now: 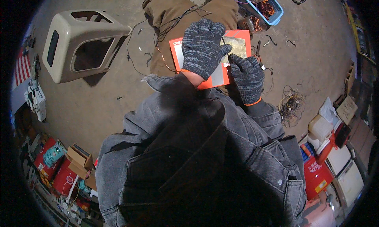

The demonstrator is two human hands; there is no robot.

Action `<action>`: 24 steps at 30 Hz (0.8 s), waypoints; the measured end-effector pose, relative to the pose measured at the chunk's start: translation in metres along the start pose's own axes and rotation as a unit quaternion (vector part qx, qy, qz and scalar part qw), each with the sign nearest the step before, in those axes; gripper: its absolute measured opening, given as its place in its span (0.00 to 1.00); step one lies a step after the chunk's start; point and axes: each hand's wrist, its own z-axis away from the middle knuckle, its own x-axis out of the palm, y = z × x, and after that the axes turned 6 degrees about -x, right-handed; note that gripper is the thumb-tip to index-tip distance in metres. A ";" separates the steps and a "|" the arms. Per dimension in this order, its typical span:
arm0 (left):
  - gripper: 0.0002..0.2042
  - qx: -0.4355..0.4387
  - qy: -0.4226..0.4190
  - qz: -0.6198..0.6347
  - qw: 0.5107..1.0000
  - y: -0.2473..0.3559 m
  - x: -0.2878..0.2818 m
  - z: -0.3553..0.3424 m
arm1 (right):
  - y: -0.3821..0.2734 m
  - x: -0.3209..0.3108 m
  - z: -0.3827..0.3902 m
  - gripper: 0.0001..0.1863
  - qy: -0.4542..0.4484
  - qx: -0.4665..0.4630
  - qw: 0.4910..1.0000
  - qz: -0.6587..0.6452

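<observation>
Currently, head view: work sits at upper centre of the frame. Left hand [202, 47], in a dark knit glove, lies palm-down with fingers loosely curled over a red-bordered flat panel [215, 75], pinning it on the lap. Right hand [248, 78], gloved alike, is closed around a thin dark tool [226, 49] whose tip meets the panel's yellowish patch [238, 46]. Judged step: scraping or prying at the panel face. Next move likely needs steady downward hold from the left hand and a controlled tip. Wire tangle [291, 104] lies right of centre; beige plastic stool [81, 43] upper left.
</observation>
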 end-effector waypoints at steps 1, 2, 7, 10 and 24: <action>0.22 0.002 0.003 0.002 1.000 0.000 0.000 0.000 | 0.000 0.001 0.000 0.16 0.013 -0.004 1.000 -0.011; 0.22 0.005 0.003 0.001 1.000 -0.001 0.000 0.000 | 0.001 0.001 0.000 0.16 0.013 -0.008 1.000 -0.008; 0.23 0.014 0.005 0.000 1.000 -0.002 0.001 0.000 | 0.000 -0.002 0.000 0.16 -0.011 -0.026 0.999 0.024; 0.23 0.005 -0.005 0.005 1.000 -0.002 0.003 0.000 | -0.001 -0.003 -0.001 0.16 -0.021 -0.002 1.000 0.017; 0.23 0.014 0.010 -0.036 0.999 -0.002 0.007 0.002 | 0.000 -0.005 -0.002 0.15 -0.041 -0.030 0.998 0.025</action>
